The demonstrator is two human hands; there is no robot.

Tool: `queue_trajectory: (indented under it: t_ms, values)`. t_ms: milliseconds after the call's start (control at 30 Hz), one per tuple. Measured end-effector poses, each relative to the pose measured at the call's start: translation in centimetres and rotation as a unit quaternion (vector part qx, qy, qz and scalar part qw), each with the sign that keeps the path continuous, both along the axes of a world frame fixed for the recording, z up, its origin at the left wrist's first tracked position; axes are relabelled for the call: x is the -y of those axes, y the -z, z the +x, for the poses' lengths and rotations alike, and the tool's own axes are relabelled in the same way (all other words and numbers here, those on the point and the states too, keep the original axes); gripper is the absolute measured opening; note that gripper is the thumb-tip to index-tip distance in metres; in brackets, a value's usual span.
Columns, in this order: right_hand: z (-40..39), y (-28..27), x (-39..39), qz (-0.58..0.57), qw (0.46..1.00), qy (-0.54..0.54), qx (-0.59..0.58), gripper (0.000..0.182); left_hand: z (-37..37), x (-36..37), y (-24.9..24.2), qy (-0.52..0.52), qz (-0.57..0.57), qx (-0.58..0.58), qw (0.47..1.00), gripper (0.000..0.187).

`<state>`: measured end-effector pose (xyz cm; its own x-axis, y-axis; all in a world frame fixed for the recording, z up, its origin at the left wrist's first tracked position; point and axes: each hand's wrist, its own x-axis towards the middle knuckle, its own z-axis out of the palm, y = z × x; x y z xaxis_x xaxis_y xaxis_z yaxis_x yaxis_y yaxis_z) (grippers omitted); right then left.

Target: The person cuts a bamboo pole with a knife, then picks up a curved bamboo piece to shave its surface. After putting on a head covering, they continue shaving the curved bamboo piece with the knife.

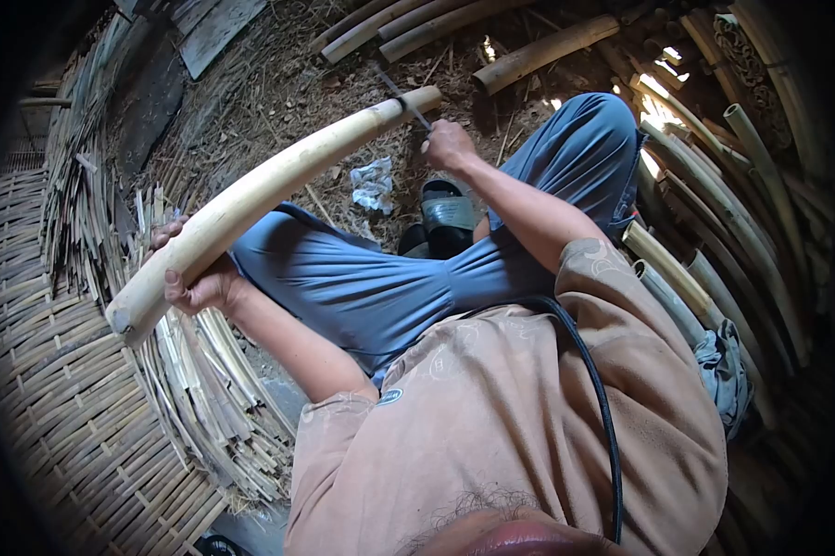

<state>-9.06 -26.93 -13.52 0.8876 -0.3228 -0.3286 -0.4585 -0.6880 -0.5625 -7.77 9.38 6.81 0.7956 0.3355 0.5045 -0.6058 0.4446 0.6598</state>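
A long pale bamboo pole [260, 190] slants across the view, its near end low at the left and its far end up near the centre. My left hand [195, 276] is wrapped round the pole near its lower left end. In my right hand [450, 145] is the handle end of a thin knife [414, 113], whose dark blade lies across the pole close to its far end. The part of the handle inside my right fist is hidden.
Split bamboo strips [195, 380] lie in a bundle beside a woven bamboo mat [56, 408] at left. Bamboo poles [547, 56] lie at the top and right. Crumpled white plastic [373, 185] and a sandalled foot [448, 215] are between my knees. A cloth [723, 375] is at right.
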Motion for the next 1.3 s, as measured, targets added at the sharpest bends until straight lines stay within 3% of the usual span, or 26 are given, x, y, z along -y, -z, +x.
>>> queue_trajectory:
  t_ms: [33, 100, 167, 233, 300, 367, 400, 500, 533, 633, 733, 800, 933, 1067, 1200, 1233, 1300]
  values:
    - [-0.3, -0.1, -0.9, -0.036, 0.995, -0.026, 0.095, 0.027, -0.2, 0.6, 0.0, -0.006, 0.009, -0.006, 1.0, 0.051]
    - [-1.4, -1.6, -3.8, 0.0, 0.979, -0.049, 0.196, 0.021, -0.4, 1.3, -0.3, -0.034, -0.024, -0.069, 0.997, 0.056]
    - [-2.1, -4.7, -6.1, 0.09, 0.972, -0.08, 0.2, 0.016, -0.3, 1.6, -0.7, -0.04, -0.019, -0.082, 0.996, 0.055]
    - [-2.2, -5.5, -5.6, 0.079, 0.981, -0.073, 0.162, 0.016, 0.0, 1.5, -0.5, -0.057, -0.043, -0.069, 0.995, 0.055]
    - [-1.4, -1.9, -3.4, -0.006, 0.981, -0.066, 0.184, 0.021, -0.1, 1.3, -0.5, -0.056, -0.039, -0.068, 0.995, 0.055]
    - [0.3, 0.2, 0.0, -0.027, 0.998, -0.043, 0.049, 0.028, -0.9, 1.1, -0.4, -0.038, -0.012, -0.086, 0.996, 0.055]
    - [0.8, -0.8, 0.6, -0.022, 1.0, 0.02, -0.002, 0.032, -1.3, 1.6, -0.6, -0.054, -0.026, -0.09, 0.994, 0.055]
    - [-0.1, -2.7, -0.3, -0.01, 0.999, -0.036, 0.008, 0.032, -1.1, 1.7, -0.5, -0.029, -0.017, -0.044, 0.998, 0.056]
    - [-0.6, -2.9, -2.0, -0.028, 0.994, -0.043, 0.098, 0.032, -1.1, 1.7, -0.4, -0.01, -0.031, -0.021, 0.999, 0.054]
    - [-1.5, -6.1, -5.2, 0.055, 0.976, -0.093, 0.189, 0.022, -0.6, 1.1, -0.6, 0.098, 0.043, 0.114, 0.988, 0.05]
    - [-1.7, -5.8, -4.1, 0.001, 0.979, -0.09, 0.183, 0.02, 0.0, 0.4, -1.1, 0.148, 0.103, 0.151, 0.972, 0.051]
    - [-0.9, -3.2, -2.5, -0.005, 0.992, -0.045, 0.118, 0.021, 0.1, 0.4, -1.0, 0.149, 0.101, 0.15, 0.972, 0.052]
    - [-0.5, -4.4, -2.3, 0.003, 0.996, -0.031, 0.085, 0.023, 0.1, -0.1, -0.5, 0.159, 0.086, 0.143, 0.973, 0.053]
    - [-3.0, -6.7, -4.8, 0.055, 0.978, -0.086, 0.18, 0.022, 0.1, 0.4, -0.8, 0.163, 0.088, 0.149, 0.971, 0.053]
    - [-2.4, -5.1, -3.6, -0.022, 0.987, -0.064, 0.148, 0.021, 0.2, 0.5, -1.1, 0.152, 0.092, 0.152, 0.972, 0.055]
    - [-0.9, -1.8, -2.1, -0.031, 0.991, -0.023, 0.124, 0.022, 0.1, 0.5, -1.1, 0.149, 0.1, 0.16, 0.971, 0.055]
    - [-0.1, -1.6, 0.8, -0.025, 1.0, 0.013, 0.003, 0.022, 0.0, 0.8, -1.4, 0.14, 0.109, 0.173, 0.969, 0.056]
